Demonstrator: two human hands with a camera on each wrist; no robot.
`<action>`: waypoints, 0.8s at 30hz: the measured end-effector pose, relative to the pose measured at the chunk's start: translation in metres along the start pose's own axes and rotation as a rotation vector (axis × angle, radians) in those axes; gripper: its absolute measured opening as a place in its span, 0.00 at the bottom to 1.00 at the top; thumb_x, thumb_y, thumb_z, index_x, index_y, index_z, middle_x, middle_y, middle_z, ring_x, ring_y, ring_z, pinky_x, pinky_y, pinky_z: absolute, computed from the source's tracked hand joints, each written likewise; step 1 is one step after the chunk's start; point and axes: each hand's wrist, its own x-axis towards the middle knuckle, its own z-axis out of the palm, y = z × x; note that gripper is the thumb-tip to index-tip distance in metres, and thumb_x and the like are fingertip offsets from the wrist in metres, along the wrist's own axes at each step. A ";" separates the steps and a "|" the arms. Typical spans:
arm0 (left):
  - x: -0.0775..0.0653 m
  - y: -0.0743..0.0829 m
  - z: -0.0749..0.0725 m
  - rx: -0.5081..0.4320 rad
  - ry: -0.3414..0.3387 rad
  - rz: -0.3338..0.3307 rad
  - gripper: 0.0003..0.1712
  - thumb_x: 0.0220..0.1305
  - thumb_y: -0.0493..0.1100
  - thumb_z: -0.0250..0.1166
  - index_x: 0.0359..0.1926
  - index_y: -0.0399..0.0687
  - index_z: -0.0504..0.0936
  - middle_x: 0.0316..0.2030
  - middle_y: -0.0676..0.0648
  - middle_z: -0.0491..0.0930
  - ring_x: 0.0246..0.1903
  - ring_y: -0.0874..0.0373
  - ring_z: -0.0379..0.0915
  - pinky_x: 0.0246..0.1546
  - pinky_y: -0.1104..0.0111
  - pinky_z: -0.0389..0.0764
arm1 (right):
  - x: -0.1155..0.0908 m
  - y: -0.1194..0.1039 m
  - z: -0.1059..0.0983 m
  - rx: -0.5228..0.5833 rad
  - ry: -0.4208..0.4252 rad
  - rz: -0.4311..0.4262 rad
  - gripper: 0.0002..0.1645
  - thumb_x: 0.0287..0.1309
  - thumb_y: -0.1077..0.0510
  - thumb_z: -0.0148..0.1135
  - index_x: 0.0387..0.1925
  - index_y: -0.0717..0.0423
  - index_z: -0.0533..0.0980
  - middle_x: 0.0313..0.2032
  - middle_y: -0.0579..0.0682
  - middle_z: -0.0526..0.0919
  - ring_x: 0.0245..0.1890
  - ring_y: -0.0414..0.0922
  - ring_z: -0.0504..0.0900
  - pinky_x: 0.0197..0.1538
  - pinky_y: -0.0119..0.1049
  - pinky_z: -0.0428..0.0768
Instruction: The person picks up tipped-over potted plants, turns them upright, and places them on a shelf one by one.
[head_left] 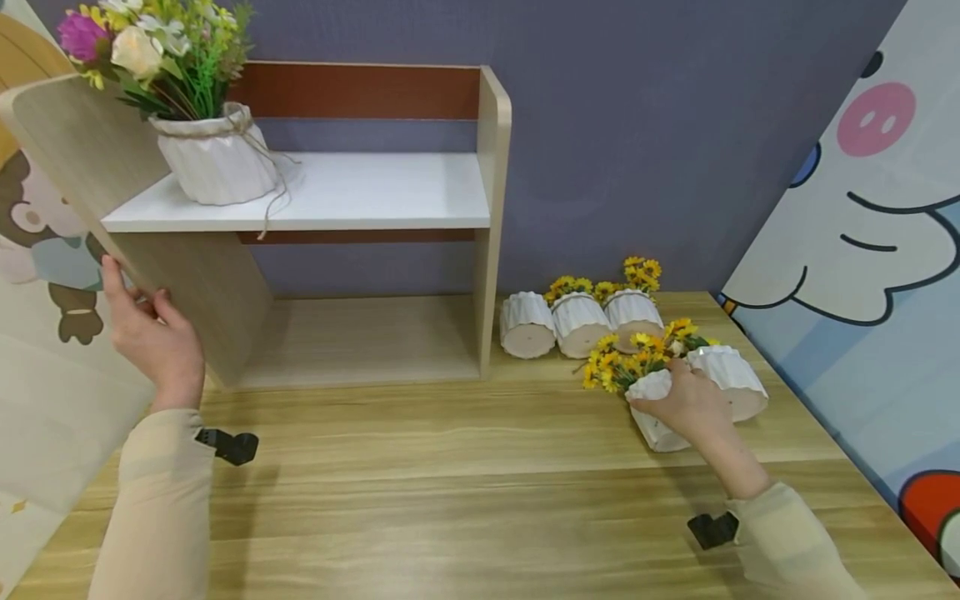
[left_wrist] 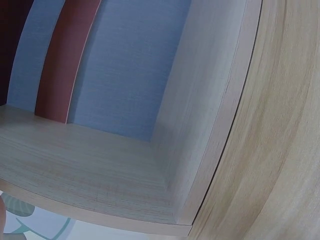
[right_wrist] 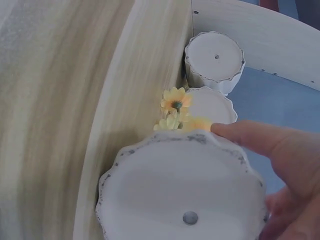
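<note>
In the head view my left hand (head_left: 161, 350) grips the front edge of the shelf unit's left side panel (head_left: 180, 292), thumb on one side and fingers on the other. My right hand (head_left: 693, 396) holds a white fluted flowerpot (head_left: 660, 429) with yellow flowers (head_left: 622, 362), tipped on its side. Close beside it lies another white pot (head_left: 731, 379), its base facing me. The right wrist view shows a large round pot base (right_wrist: 150, 190) with a hole in it, a finger along its rim. Some of the right fingers are hidden.
Against the wall right of the shelf lie several more white pots (head_left: 581, 325), bases outward, some with yellow flowers. On the white upper shelf (head_left: 382, 187) stands a larger pot (head_left: 217, 158) of mixed flowers, its twine hanging over the edge. The wooden table (head_left: 420, 492) extends toward me.
</note>
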 end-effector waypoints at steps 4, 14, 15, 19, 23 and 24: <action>-0.001 0.000 0.000 -0.001 -0.001 0.000 0.25 0.67 0.49 0.47 0.65 0.68 0.59 0.50 0.49 0.76 0.38 0.62 0.71 0.40 0.83 0.64 | -0.002 0.001 0.003 0.011 0.041 -0.013 0.57 0.42 0.37 0.66 0.59 0.77 0.56 0.46 0.78 0.69 0.40 0.69 0.72 0.36 0.56 0.72; 0.001 -0.002 0.000 -0.010 0.006 -0.012 0.25 0.67 0.48 0.48 0.64 0.69 0.59 0.47 0.47 0.77 0.34 0.73 0.66 0.39 0.82 0.64 | -0.011 0.002 0.003 0.063 0.121 -0.113 0.48 0.41 0.43 0.68 0.53 0.75 0.61 0.38 0.74 0.74 0.31 0.63 0.76 0.27 0.49 0.73; 0.001 -0.002 0.000 -0.013 0.006 -0.014 0.25 0.67 0.48 0.48 0.64 0.70 0.59 0.47 0.47 0.77 0.34 0.73 0.66 0.39 0.82 0.64 | -0.011 0.002 0.003 0.067 0.126 -0.123 0.48 0.41 0.44 0.68 0.53 0.74 0.62 0.38 0.74 0.74 0.32 0.63 0.76 0.28 0.50 0.73; 0.001 -0.002 0.001 -0.018 0.000 -0.017 0.26 0.67 0.48 0.48 0.64 0.70 0.58 0.42 0.53 0.76 0.35 0.72 0.67 0.39 0.82 0.65 | -0.012 0.002 0.004 0.082 0.147 -0.133 0.48 0.41 0.44 0.68 0.53 0.74 0.61 0.41 0.75 0.73 0.35 0.65 0.75 0.31 0.51 0.74; 0.001 -0.001 0.001 -0.032 0.002 -0.022 0.26 0.66 0.47 0.48 0.64 0.66 0.56 0.33 0.70 0.64 0.33 0.76 0.64 0.40 0.82 0.65 | -0.012 0.002 0.004 0.101 0.153 -0.122 0.49 0.42 0.44 0.68 0.54 0.75 0.59 0.42 0.75 0.72 0.34 0.63 0.75 0.30 0.50 0.74; 0.001 -0.001 0.000 -0.033 0.000 -0.022 0.26 0.66 0.46 0.48 0.64 0.66 0.56 0.33 0.72 0.61 0.32 0.76 0.64 0.40 0.82 0.65 | -0.012 0.002 0.003 0.105 0.154 -0.120 0.49 0.42 0.44 0.68 0.54 0.75 0.59 0.42 0.75 0.72 0.33 0.63 0.76 0.30 0.49 0.74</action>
